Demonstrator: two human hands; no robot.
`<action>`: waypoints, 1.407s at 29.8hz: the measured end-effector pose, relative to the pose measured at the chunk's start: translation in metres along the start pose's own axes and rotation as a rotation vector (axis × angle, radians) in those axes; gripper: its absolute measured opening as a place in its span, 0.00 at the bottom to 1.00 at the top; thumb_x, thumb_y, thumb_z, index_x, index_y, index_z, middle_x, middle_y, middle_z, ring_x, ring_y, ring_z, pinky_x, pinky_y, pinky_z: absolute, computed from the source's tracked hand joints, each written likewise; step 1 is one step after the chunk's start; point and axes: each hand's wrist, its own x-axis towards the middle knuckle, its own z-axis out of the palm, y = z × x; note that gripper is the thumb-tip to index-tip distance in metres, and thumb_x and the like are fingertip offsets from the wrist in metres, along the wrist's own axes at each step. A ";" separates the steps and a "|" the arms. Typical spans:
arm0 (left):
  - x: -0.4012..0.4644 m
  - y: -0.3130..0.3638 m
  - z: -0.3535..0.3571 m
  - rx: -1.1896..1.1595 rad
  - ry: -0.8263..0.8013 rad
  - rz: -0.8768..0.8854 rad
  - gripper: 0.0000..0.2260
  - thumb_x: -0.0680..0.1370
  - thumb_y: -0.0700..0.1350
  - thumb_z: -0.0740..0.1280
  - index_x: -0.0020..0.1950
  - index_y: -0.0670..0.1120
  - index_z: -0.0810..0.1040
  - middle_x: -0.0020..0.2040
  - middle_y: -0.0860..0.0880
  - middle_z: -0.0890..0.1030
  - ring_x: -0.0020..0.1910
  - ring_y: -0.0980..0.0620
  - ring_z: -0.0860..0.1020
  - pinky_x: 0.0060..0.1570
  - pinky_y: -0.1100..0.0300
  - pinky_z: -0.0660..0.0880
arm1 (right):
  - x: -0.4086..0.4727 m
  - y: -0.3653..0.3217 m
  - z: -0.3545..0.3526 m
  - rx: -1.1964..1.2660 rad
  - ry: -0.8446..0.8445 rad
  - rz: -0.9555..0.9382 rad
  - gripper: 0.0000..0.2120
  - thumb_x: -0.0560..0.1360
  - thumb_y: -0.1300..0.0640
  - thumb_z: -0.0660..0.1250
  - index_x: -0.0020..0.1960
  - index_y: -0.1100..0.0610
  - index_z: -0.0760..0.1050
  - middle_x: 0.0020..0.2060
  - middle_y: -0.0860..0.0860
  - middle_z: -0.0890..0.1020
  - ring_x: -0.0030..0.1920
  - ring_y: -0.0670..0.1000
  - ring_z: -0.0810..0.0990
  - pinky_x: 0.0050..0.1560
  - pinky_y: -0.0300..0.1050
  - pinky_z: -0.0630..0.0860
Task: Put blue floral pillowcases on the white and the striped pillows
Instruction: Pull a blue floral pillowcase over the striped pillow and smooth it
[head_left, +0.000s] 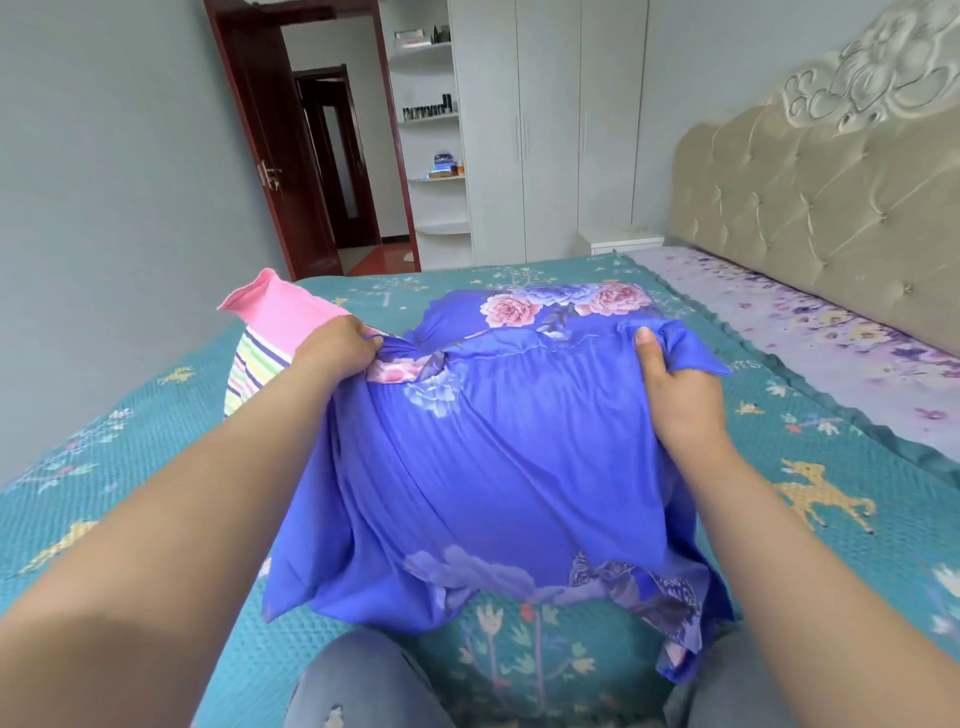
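Note:
A blue floral pillowcase (498, 467) bulges over a pillow in front of me on the bed; the pillow inside is hidden. My left hand (337, 345) grips bunched fabric at the case's far left corner. My right hand (675, 395) pinches the case's far right edge, thumb on top. Behind the left hand lies the striped pillow (257, 364) with a pink end (280, 306), uncovered. Another stretch of blue floral cloth (556, 306) with pink roses lies just beyond the hands; I cannot tell whether it is a separate case.
The bed has a teal patterned bedspread (831, 499) and a purple floral sheet (810, 322) near the padded headboard (810, 208). My knees (363, 680) in jeans are at the bottom. A white wardrobe (545, 130) and an open red door (270, 145) stand beyond.

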 end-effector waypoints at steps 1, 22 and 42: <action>0.000 0.009 0.003 -0.012 0.031 0.014 0.13 0.80 0.50 0.60 0.51 0.41 0.75 0.57 0.39 0.78 0.56 0.40 0.75 0.52 0.55 0.69 | -0.005 -0.011 0.004 0.043 -0.005 0.038 0.18 0.79 0.45 0.59 0.34 0.52 0.64 0.36 0.52 0.72 0.40 0.51 0.70 0.45 0.48 0.68; 0.013 -0.011 0.012 -0.260 0.278 -0.074 0.11 0.78 0.48 0.63 0.49 0.40 0.79 0.52 0.36 0.80 0.54 0.38 0.76 0.53 0.54 0.70 | 0.036 -0.007 -0.036 0.293 -0.194 0.196 0.17 0.75 0.46 0.67 0.34 0.52 0.65 0.27 0.44 0.71 0.28 0.43 0.69 0.35 0.38 0.69; -0.002 0.011 0.088 -0.375 0.203 -0.013 0.10 0.79 0.48 0.61 0.43 0.45 0.77 0.43 0.42 0.79 0.45 0.41 0.76 0.46 0.55 0.69 | 0.038 0.051 -0.009 0.068 -0.022 0.256 0.19 0.75 0.44 0.66 0.34 0.52 0.63 0.30 0.48 0.69 0.33 0.48 0.69 0.37 0.41 0.63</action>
